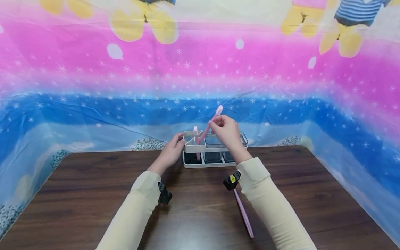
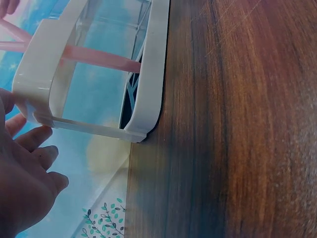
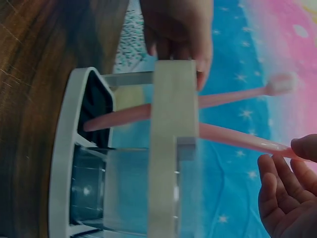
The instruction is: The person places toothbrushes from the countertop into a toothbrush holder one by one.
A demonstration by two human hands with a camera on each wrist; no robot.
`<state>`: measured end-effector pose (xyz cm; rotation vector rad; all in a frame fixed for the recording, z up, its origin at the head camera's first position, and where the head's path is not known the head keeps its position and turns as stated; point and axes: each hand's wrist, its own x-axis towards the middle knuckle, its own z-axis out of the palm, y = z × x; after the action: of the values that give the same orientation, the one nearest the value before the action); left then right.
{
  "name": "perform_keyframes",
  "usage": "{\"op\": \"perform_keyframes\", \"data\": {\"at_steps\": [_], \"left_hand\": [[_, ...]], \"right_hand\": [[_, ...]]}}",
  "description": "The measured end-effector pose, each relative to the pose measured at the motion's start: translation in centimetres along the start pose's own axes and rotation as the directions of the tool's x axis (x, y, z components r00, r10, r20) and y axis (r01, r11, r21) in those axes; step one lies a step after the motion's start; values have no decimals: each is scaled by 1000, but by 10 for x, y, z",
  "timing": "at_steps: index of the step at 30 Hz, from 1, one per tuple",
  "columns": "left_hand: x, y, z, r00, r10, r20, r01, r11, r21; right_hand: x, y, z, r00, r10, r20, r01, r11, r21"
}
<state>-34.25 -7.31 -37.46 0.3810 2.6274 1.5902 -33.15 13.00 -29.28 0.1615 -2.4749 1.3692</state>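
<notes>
A white two-tier toothbrush holder [image 1: 215,150] stands at the far side of the table. My left hand [image 1: 171,152] grips the left end of its upper tier, thumb on one side and fingertips at the corner. One pink toothbrush [image 3: 121,117] leans in the holder, bristle end up, its handle reaching the lower tier. With thumb and fingertips, my right hand [image 1: 227,131] pinches a second pink toothbrush [image 1: 205,133] below its head. That brush slants, its lower end at an upper compartment beside the first one.
Clear cups [image 3: 126,186] sit in the holder's other places. A pink stick-like handle [image 1: 243,215] lies on the brown wooden table [image 1: 93,198], its far end hidden by the right wrist camera [image 1: 232,180]. A patterned cloth [image 1: 200,69] hangs behind.
</notes>
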Motion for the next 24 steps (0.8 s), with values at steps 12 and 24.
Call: {"op": "perform_keyframes", "data": {"at_steps": [12,24], "left_hand": [[-3,0,2,1000,13,-10,-13,1000,-6],[-2,0,2,999,27,-20,-26,1000,14]], "right_hand": [[-5,17,26,997,21,73,-15,996,-84],[-7,23,35,996,41,85,-29,990,-136]]}}
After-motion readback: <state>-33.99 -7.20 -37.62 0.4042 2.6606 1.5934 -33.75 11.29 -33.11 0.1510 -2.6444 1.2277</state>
